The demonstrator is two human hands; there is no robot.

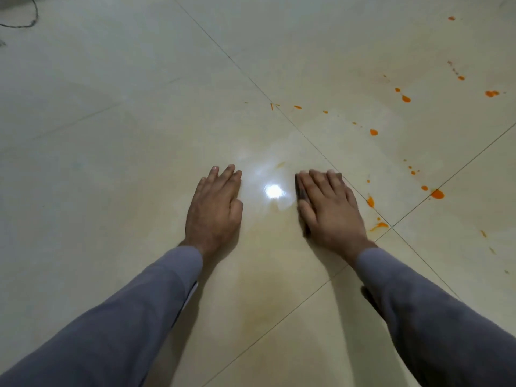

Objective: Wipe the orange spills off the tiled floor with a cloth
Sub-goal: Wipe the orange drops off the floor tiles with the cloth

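Note:
My right hand [329,208] lies flat with straight fingers on a dark cloth [302,194], pressing it to the cream tiled floor [139,121]; only a dark strip of cloth shows along the hand's left edge. My left hand [216,203] rests flat on the floor, fingers straight, holding nothing. Orange spills dot the tiles to the right: a smear [379,225] and a drop [370,201] just right of my right hand, a bigger blot [437,194] farther right, and several drops [406,98] trailing toward the upper right. A faint yellowish film covers the floor between and below my hands.
A bright lamp glare [273,190] reflects between my hands. Dark grout lines [251,79] cross the floor diagonally. A thin dark cable [30,22] loops at the top left corner. Grey sleeves cover both forearms.

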